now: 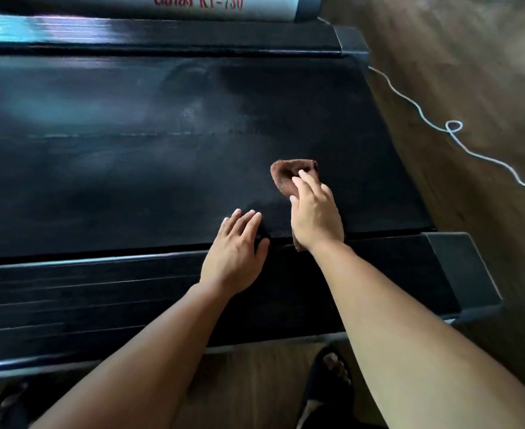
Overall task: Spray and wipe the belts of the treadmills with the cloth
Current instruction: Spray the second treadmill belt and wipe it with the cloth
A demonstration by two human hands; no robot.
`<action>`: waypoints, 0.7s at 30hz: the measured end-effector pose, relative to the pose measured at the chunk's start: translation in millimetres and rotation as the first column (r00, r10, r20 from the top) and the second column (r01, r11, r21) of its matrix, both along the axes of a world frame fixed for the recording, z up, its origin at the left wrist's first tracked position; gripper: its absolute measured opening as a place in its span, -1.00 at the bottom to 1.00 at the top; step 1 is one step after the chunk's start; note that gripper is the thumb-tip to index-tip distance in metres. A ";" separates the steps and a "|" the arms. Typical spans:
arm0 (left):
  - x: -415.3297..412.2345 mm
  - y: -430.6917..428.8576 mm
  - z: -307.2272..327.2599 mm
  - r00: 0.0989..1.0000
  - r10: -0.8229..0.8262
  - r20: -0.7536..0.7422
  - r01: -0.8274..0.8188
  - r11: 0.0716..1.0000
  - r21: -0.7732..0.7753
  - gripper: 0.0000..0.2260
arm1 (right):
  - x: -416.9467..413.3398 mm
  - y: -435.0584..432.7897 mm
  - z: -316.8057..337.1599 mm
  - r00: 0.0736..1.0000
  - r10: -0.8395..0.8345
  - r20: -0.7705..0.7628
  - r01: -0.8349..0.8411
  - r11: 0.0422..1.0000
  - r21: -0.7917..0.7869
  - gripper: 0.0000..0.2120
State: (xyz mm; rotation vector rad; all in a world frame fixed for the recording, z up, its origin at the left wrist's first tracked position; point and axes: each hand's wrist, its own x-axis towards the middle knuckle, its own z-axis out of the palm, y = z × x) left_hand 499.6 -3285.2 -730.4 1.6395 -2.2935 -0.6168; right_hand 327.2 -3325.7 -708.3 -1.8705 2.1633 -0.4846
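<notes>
One belt (131,156), one cloth (286,176), two hands (234,258) (315,219), one cord (422,116), perhaps two sandals (323,394) (7,404).

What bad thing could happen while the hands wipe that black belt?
1. Fingers of the left hand lie on the belt by the side rail; if the belt slid, they might get pinched.
2. A tail of the cloth that the right hand holds hangs over that same edge and could catch.
3. The white cord on the floor could trip someone.
</notes>
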 end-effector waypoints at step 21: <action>286.0 11.7 84.6 0.814 0.537 -0.222 -0.558 0.829 -0.037 -0.61 | 280.7 -10.3 62.2 0.922 0.388 0.011 -0.383 0.914 -0.135 -0.56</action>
